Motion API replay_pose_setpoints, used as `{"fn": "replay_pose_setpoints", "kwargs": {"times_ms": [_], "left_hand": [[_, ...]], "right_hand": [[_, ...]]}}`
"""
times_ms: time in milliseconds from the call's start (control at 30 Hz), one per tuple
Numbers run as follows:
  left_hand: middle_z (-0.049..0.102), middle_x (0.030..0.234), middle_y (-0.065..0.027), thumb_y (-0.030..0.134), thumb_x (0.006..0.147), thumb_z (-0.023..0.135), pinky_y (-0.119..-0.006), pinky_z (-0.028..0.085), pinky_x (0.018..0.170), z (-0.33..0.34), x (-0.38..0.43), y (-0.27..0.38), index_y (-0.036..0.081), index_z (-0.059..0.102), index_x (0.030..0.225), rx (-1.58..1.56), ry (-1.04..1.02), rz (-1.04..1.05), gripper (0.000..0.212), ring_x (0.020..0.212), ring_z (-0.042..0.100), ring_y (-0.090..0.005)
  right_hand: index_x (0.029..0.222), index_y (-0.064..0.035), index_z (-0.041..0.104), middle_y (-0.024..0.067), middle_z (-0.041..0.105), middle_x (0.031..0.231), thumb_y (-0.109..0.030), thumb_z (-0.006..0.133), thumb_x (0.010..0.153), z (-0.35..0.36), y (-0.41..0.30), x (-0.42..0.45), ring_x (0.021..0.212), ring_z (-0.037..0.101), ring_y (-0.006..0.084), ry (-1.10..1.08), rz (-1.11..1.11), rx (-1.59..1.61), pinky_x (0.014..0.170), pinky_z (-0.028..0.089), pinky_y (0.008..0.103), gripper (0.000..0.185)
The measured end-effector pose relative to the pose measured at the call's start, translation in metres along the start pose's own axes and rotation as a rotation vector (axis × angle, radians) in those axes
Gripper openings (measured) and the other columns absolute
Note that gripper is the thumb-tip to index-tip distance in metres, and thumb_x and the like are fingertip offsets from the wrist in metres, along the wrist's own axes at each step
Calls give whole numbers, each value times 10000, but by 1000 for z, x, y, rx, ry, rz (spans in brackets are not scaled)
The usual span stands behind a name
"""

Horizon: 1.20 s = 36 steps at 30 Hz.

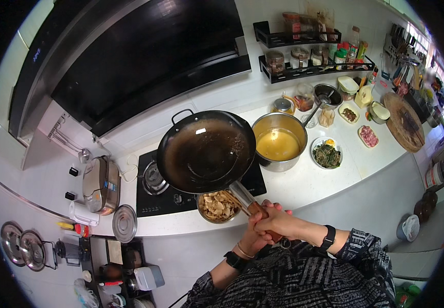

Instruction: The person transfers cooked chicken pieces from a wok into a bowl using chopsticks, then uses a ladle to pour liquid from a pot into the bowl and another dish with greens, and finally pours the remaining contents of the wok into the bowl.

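Note:
Both of my hands grip the wooden handle (260,212) of a large dark wok (206,152). My left hand (255,235) wraps it from below, and my right hand (281,221) lies over it from the other side. The wok has a brown, scorched inside with a few dark bits stuck to it, and it hides much of the black glass gas hob (160,208). Beneath the handle, at the counter's front edge, a metal bowl holds sliced mushrooms (218,206). Wooden chopsticks (237,202) lie across that bowl.
Close by the wok's right side stands a deep steel pot (283,163) of yellow liquid. Farther right are a plate of cooked greens (326,154), a dish of raw meat (368,136) and a round wooden chopping board (402,123). A rice cooker (100,184) and a metal lid (125,223) are left.

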State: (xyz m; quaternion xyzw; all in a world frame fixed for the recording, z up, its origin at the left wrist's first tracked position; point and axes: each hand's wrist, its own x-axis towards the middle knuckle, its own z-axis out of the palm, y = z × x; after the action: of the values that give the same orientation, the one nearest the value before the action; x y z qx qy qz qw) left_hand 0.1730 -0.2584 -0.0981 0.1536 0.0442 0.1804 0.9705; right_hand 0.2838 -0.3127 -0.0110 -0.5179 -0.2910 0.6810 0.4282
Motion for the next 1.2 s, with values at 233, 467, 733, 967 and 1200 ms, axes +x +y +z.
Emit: {"fn": "replay_pose_setpoints", "kwargs": {"times_ms": [233,467,733,967,1200], "left_hand": [[508,1150,-62,357,879,670,-496,299,1179,11,5,-4,131,488,1136,-104,-67,16,388,1197,502,-227],[506,1150,-62,369,888,660,-497,295,1182,1,-1,-3,127,480,1136,-86,-78,65,391,1189,503,-211],[519,1179,-69,383,913,628,-505,330,1148,3,-11,1,130,481,1165,-62,-9,79,386,1237,490,-275],[561,1178,-70,405,900,625,-553,400,1053,1,-11,0,148,516,1173,29,67,41,391,1241,493,-409],[571,1177,-82,406,897,624,-584,427,1026,18,5,-7,135,526,1136,154,266,-76,374,1235,503,-430]], "right_hand": [[727,44,531,96,552,598,-98,608,834,2,-1,-2,466,547,178,96,15,-87,420,425,284,193],[732,26,554,84,557,600,-145,604,846,6,-1,3,482,555,167,-8,-8,-86,435,419,277,212],[722,7,554,73,545,586,-152,608,812,16,-3,3,478,552,161,73,7,-157,428,411,266,191],[779,-14,523,65,533,593,-149,611,800,5,1,0,468,544,157,-24,-29,-45,413,402,268,162],[760,-41,502,60,508,588,-154,605,790,-30,12,-9,447,515,154,-105,7,135,401,385,255,156]]}}
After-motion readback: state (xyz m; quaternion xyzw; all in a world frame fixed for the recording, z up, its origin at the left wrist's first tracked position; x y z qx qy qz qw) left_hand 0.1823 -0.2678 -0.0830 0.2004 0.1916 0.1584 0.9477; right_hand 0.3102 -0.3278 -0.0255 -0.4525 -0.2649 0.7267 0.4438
